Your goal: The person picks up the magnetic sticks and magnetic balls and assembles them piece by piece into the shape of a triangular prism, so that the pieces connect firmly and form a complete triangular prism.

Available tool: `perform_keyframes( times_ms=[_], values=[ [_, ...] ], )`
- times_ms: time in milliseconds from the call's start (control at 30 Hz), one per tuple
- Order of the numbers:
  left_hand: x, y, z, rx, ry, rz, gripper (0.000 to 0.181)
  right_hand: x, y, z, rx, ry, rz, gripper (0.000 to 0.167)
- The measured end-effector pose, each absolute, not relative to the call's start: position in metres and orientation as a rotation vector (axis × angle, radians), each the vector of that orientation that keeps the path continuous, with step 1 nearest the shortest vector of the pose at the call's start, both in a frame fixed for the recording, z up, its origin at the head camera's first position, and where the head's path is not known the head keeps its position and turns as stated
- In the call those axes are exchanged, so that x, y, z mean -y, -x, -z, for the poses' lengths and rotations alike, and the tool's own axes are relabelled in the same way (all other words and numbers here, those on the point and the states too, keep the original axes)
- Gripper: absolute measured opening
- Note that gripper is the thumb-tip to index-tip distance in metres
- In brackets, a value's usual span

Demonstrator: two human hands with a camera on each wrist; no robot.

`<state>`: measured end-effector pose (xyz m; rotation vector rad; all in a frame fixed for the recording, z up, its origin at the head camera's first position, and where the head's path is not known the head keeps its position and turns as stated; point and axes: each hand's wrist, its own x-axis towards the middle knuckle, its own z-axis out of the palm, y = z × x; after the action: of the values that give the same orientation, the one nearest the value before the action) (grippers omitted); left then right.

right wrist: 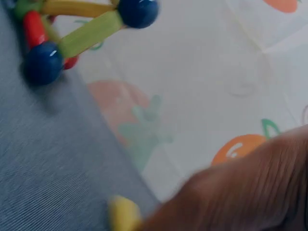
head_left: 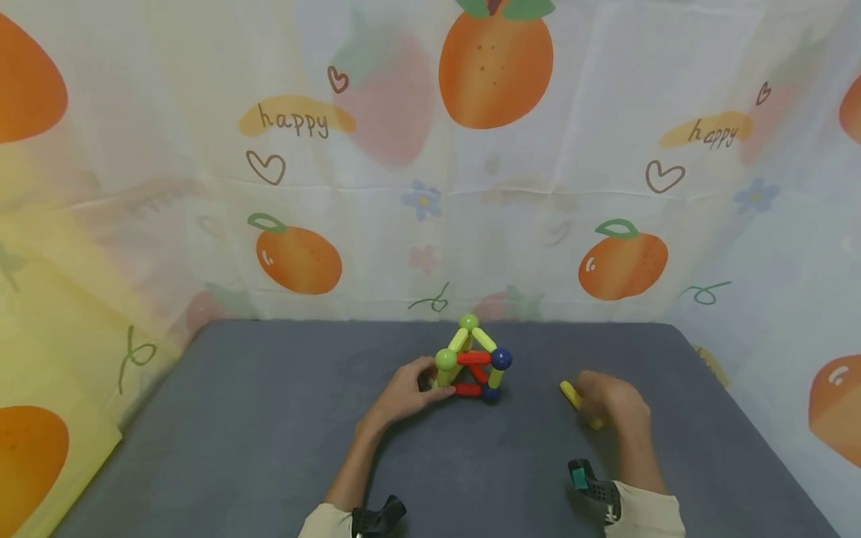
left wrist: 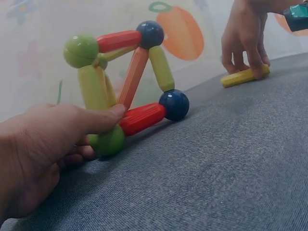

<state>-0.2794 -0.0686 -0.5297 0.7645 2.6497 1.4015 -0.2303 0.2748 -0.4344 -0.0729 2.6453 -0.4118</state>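
Observation:
My left hand (head_left: 402, 394) holds the near left corner of a frame built from ball-and-stick pieces. In the left wrist view its thumb lies over a green ball (left wrist: 109, 142) and the end of a red stick (left wrist: 144, 118). The frame joins green and dark blue balls (head_left: 501, 359) with red and yellow-green sticks, and a green ball (head_left: 468, 322) tops it. To the right, apart from the frame, my right hand (head_left: 615, 403) grips a loose yellow stick (head_left: 570, 394) at the tabletop. Its fingertips point down onto that stick in the left wrist view. The frame's back is partly hidden.
The grey cloth-covered table (head_left: 269, 448) extends around both hands. A fruit-patterned curtain (head_left: 377, 246) hangs right behind its far edge, with more cloth at the left and right sides. Each wrist wears a black strap (head_left: 380, 517).

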Motion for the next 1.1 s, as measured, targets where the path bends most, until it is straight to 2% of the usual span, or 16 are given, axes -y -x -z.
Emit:
perform_keyframes(
  times_ms=[100, 233, 367, 533, 733, 867, 1100],
  values=[
    [0.069, 0.280, 0.528, -2.620, -0.778, -1.388, 0.030, -0.269, 0.233, 0.430, -2.549, 0.337, 0.544, 0.028],
    [0.070, 0.279, 0.529, -2.606, -0.777, -1.400, 0.029, -0.246, 0.237, 0.417, -2.413, 0.699, 0.687, 0.009],
    [0.070, 0.279, 0.529, -2.585, -0.799, -1.437, 0.029, -0.214, 0.237, 0.407, -2.374, 0.827, 0.742, 0.015],
    [0.071, 0.279, 0.529, -2.565, -0.811, -1.457, 0.032, -0.181, 0.231, 0.407, -2.404, 0.818, 0.795, 0.011],
    [0.072, 0.280, 0.529, -2.573, -0.821, -1.432, 0.032, -0.165, 0.227, 0.414, -2.582, 0.735, 0.795, 0.008],
    [0.074, 0.279, 0.530, -2.579, -0.824, -1.424, 0.031, -0.150, 0.223, 0.422, -2.897, 0.631, 0.517, 0.012],
    [0.071, 0.279, 0.528, -2.584, -0.828, -1.420, 0.026, -0.139, 0.224, 0.438, -3.301, 0.590, 0.087, 0.034]
  ],
)
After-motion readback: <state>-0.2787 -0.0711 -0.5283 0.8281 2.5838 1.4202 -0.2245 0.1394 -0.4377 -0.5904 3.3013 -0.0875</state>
